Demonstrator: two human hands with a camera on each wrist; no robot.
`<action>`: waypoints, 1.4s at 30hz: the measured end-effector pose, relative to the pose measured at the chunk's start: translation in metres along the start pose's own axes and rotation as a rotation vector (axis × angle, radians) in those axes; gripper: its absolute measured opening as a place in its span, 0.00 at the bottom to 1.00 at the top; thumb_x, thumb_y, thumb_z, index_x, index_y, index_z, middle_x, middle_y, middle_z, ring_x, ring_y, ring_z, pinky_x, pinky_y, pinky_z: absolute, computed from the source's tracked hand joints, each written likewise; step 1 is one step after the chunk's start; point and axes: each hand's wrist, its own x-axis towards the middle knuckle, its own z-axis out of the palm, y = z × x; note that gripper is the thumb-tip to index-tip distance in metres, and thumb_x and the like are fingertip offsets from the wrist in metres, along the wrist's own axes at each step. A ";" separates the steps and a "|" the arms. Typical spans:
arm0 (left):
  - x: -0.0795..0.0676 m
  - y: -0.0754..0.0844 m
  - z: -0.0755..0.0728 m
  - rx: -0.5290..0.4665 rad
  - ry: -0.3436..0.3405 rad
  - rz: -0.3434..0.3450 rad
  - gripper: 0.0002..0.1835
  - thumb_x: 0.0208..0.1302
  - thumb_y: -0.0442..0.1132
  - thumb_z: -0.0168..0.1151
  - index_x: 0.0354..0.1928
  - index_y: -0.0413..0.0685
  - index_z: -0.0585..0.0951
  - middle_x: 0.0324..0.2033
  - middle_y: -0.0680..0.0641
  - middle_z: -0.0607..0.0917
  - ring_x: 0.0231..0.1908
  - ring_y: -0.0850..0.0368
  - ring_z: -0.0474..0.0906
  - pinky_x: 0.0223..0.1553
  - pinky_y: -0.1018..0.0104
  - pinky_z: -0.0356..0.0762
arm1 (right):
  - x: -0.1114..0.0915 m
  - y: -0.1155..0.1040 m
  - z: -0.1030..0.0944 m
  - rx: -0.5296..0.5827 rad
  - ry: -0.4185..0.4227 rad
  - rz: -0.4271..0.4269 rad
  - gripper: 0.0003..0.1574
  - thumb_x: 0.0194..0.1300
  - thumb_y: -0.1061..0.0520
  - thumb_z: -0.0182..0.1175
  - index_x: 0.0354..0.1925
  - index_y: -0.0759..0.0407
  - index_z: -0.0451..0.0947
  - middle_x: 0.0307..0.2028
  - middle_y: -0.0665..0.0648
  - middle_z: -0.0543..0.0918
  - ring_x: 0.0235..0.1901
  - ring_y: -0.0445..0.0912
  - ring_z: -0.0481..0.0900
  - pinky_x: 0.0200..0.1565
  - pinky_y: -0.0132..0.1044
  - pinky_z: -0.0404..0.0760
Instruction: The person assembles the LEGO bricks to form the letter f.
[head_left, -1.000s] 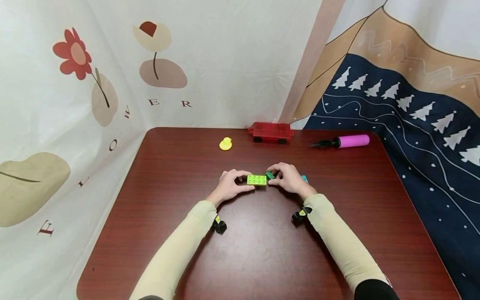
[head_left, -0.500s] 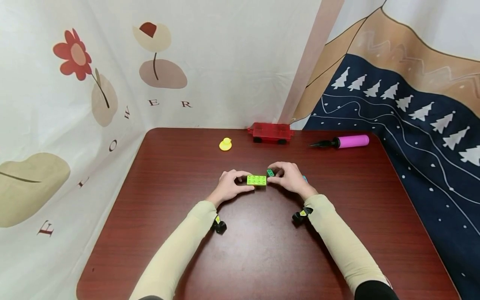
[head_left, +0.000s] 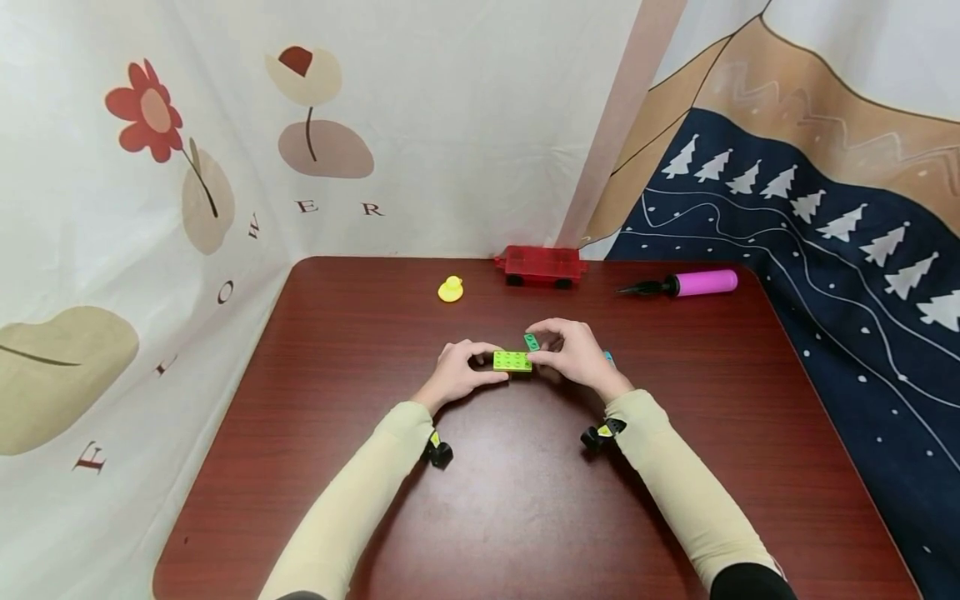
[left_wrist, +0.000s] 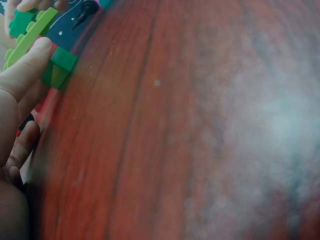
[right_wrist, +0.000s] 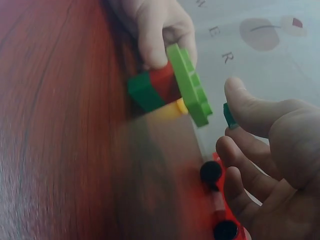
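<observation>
A stack of toy building bricks (head_left: 512,360) stands mid-table: a long lime-green brick on top, with a red brick (right_wrist: 165,83) and a dark green brick (right_wrist: 145,93) below it in the right wrist view. My left hand (head_left: 462,368) grips this stack from its left side, thumb in front. Between thumb and fingertips, my right hand (head_left: 573,357) pinches a small green brick (head_left: 532,342), held tilted just above and behind the stack's right end. In the right wrist view, a gap separates that small brick from the lime-green one.
A yellow rubber duck (head_left: 451,289), a red toy wagon (head_left: 542,265) and a pink hand pump (head_left: 705,282) lie along the back of the brown table (head_left: 330,433). Partly hidden behind the right wrist is a blue piece (head_left: 609,357). Printed curtains border the table.
My right hand has shifted slightly left and away from me, and the small green brick has turned and moved toward the stack's right end. My left hand and the stack stay put.
</observation>
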 end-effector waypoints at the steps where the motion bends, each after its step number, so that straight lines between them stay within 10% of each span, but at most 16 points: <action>1: 0.000 0.000 0.000 0.001 0.001 0.001 0.23 0.56 0.54 0.82 0.54 0.62 0.90 0.33 0.56 0.81 0.37 0.61 0.74 0.51 0.55 0.61 | 0.000 -0.002 0.001 0.003 -0.004 -0.002 0.25 0.59 0.59 0.80 0.55 0.60 0.87 0.34 0.53 0.88 0.31 0.44 0.84 0.39 0.39 0.84; 42: 0.002 -0.002 0.001 0.012 -0.005 0.009 0.24 0.57 0.52 0.82 0.55 0.58 0.90 0.36 0.55 0.86 0.38 0.60 0.75 0.51 0.55 0.61 | 0.002 -0.016 0.039 -0.122 0.027 -0.082 0.24 0.56 0.48 0.82 0.47 0.56 0.86 0.39 0.52 0.85 0.37 0.46 0.82 0.41 0.42 0.84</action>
